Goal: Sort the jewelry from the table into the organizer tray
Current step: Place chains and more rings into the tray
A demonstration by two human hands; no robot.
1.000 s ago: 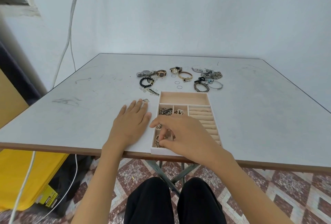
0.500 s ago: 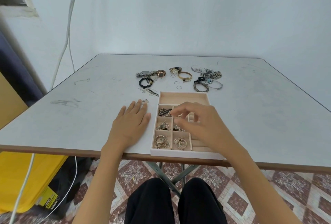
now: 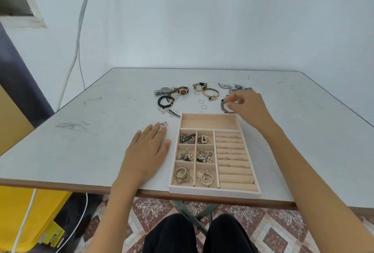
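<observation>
The beige organizer tray point(image 3: 214, 191) lies at the table's near edge. Its six small compartments hold earrings and rings, the ring rolls point(image 3: 232, 159) carry a few rings, and the long top compartment point(image 3: 210, 121) is bare. My left hand point(image 3: 147, 151) rests flat on the table just left of the tray. My right hand point(image 3: 249, 109) reaches past the tray's far right corner, and its curled fingertips pinch a dark beaded bracelet point(image 3: 223, 107) that lies on the table. Most of that bracelet is hidden by the hand.
Beyond the tray lie watches point(image 3: 183, 90), a gold bangle point(image 3: 210, 92), a black bead bracelet point(image 3: 165, 100), thin rings point(image 3: 204, 107) and silver chains point(image 3: 232, 86). A small clear piece point(image 3: 164, 124) sits at my left fingertips. A yellow bin point(image 3: 24, 212) stands under the table's left.
My right hand has left the tray's near compartments and moved forward over the tray to the bracelets behind it. My left hand has stayed where it was.
</observation>
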